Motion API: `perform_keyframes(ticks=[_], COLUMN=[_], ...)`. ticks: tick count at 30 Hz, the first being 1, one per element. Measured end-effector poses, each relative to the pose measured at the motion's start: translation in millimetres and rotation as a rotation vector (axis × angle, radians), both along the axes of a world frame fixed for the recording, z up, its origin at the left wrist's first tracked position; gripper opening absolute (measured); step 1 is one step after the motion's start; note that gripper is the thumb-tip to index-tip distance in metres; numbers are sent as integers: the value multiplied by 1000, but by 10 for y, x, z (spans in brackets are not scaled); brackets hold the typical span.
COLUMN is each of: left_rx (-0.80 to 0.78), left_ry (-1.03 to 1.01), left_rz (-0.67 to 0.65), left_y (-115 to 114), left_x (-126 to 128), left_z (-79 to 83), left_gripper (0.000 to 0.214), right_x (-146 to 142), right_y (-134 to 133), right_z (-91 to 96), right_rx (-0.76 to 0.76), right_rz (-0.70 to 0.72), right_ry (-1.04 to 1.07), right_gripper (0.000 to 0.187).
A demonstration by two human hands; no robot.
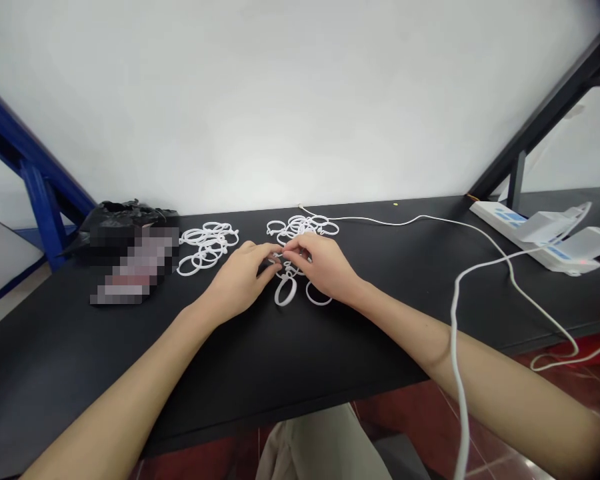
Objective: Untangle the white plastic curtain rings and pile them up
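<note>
The left hand (240, 280) and right hand (327, 265) bend fingers at white rings (300, 227); whether they grip, I cannot tell. A white cable (455, 327) crosses over the right forearm (415, 330).

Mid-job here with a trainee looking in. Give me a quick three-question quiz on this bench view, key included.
1. The left hand and right hand work at which cluster of white rings?
A) the left one
B) the right one
C) neither

2. True or false: the crumpled black plastic lies to the left of both hands.

3. Fill in: a white ____ crosses the view in front of the right forearm.

Key: 1. B; 2. True; 3. cable.
</note>
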State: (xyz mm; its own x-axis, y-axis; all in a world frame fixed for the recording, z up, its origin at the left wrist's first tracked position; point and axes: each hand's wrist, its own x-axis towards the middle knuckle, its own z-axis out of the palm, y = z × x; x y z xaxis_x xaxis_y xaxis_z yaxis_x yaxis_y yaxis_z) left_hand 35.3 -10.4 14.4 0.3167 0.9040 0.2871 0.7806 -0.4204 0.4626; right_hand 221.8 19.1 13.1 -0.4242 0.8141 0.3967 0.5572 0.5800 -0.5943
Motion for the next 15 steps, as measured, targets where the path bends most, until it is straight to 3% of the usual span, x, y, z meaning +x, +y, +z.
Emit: perform_keyframes(ticks=[6,15], left_rx=[28,-15], left_ry=[-136,-373], left_rz=[25,104], left_y=[17,-5], left_x=[-35,-19], left_z=[47,111], left_gripper=[25,34], right_x=[-19,-36], right_y=[18,-19], right_z=[-2,20], right_rx=[30,-73], right_rz=[-10,60], right_ry=[70,224], right_gripper=[11,6])
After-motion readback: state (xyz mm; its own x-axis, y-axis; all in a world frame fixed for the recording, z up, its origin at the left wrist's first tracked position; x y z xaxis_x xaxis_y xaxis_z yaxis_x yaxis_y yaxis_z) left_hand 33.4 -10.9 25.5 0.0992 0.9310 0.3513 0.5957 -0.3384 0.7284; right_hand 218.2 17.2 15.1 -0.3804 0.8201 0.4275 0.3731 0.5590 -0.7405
